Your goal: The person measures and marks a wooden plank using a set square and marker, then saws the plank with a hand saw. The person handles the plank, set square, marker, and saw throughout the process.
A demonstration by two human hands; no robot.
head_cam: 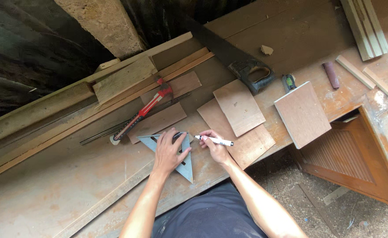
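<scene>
1 left hand [168,152] pressed flat, fingers spread, on 1 grey triangular square [186,169]; 1 right hand [215,146] pinches 1 white marker [216,141], long axis left-right, tip pointing left toward the square.

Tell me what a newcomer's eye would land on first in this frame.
First, the two hands at the centre of the worn wooden workbench: the left hand presses flat on a grey triangular metal square, and the right hand has a white marker pen in its grip beside it. Next, the red-and-black hammer lying diagonally to the upper left, and the black-handled handsaw behind the thin brown plywood pieces.
</scene>
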